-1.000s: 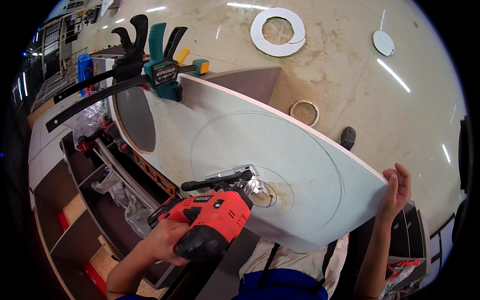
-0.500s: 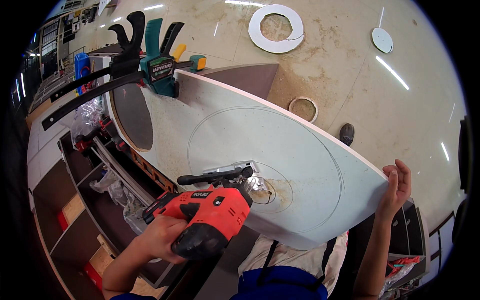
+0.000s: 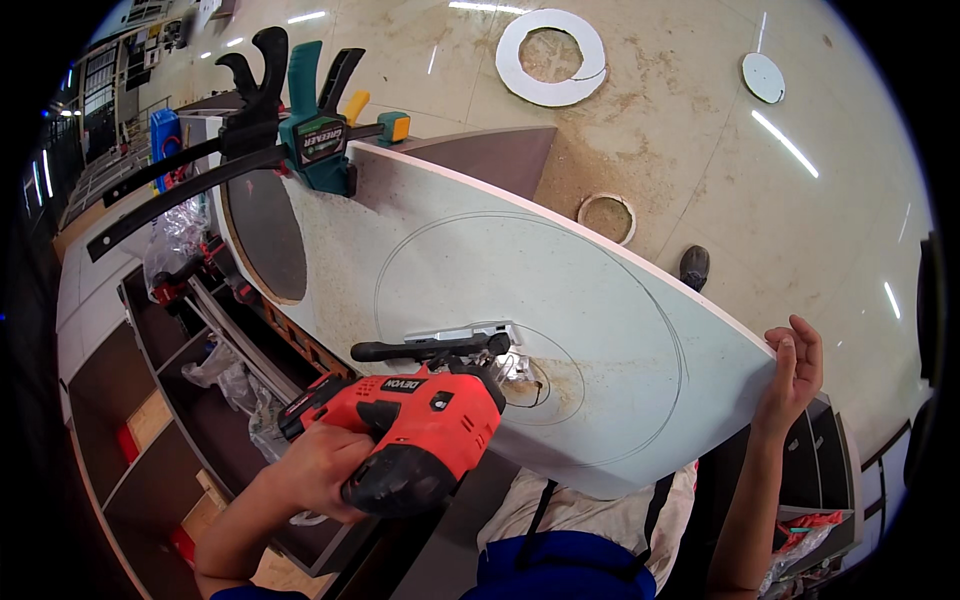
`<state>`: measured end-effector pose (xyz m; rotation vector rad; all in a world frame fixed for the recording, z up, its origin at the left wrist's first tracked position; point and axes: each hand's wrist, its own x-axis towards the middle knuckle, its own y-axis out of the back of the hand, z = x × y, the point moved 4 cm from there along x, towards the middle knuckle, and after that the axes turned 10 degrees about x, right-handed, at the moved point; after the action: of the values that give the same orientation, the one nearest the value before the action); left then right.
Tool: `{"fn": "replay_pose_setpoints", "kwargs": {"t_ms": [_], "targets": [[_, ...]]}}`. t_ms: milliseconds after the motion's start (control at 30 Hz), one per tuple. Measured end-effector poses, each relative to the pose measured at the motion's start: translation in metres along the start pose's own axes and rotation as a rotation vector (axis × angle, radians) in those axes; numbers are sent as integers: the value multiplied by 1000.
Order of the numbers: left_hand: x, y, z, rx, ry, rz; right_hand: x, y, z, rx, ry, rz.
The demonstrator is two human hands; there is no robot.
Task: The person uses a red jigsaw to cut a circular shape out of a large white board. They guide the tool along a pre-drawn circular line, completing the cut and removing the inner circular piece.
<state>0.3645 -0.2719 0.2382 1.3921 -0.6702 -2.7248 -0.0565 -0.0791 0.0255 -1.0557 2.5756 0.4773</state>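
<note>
My left hand [image 3: 325, 470] is wrapped round the grip of a red and black cordless jigsaw [image 3: 440, 425]. The saw's metal base plate [image 3: 515, 365] rests on a pale white board [image 3: 600, 350], and a black side bar [image 3: 430, 348] sticks out to the left. Beside the plate a short dark curved cut shows within a smaller pencilled circle; a larger pencilled ring surrounds it. The blade is hidden. At the board's right corner is my right hand [image 3: 795, 372], its wrist by the edge and its fingers loosely stretched upward, apart, holding nothing visible.
A green and black bar clamp [image 3: 318, 150] and a black clamp [image 3: 252, 120] stand at the board's far left, near a large round hole [image 3: 265, 235]. Shelving [image 3: 150, 480] lies left. A white ring [image 3: 550, 57], a disc [image 3: 763, 78] and sawdust lie on the floor.
The jigsaw has turned slightly, its side bar shifting a little to the left, and my left forearm has moved slightly left. My right hand stays in nearly the same place.
</note>
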Motion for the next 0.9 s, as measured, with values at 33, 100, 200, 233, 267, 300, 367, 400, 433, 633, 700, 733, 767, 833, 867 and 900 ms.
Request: {"fn": "replay_pose_setpoints", "kwargs": {"t_ms": [33,100,200,233,267,300,367,400,433,633,700,733,767,833,867,900], "targets": [[0,-1,-1,-1,-5,3,0,0,0,3,0,2],[0,0,-2,10,-13,0,-1,-1,0,5,2,3],[0,1,-3,34,-23,-7,-1,-2,-1,0,4,3],[0,1,-3,35,-25,-6,-1,-2,-2,-4,-1,3],[1,2,-3,36,-28,-5,-1,-2,-2,-8,-6,3],[1,2,-2,35,-33,-9,-2,-1,-1,-9,-2,2],[3,4,-2,32,-43,-16,-1,-1,0,-9,7,0],[4,5,-1,35,-48,-17,-1,-1,-1,-10,9,1],[4,6,0,38,-53,-18,-1,-1,-1,-11,10,2],[7,10,1,65,-69,-43,-1,-2,-1,2,9,4],[8,12,2,73,-74,-49,-1,-1,-1,7,10,3],[9,13,3,75,-77,-47,-1,-2,-1,6,10,2],[10,13,4,77,-80,-46,-1,-2,-1,6,10,1],[11,14,4,85,-80,-43,-1,-1,0,4,10,3],[11,14,4,89,-81,-41,-1,-1,0,4,10,4],[11,14,5,87,-79,-43,-1,-1,0,0,11,4]]}}
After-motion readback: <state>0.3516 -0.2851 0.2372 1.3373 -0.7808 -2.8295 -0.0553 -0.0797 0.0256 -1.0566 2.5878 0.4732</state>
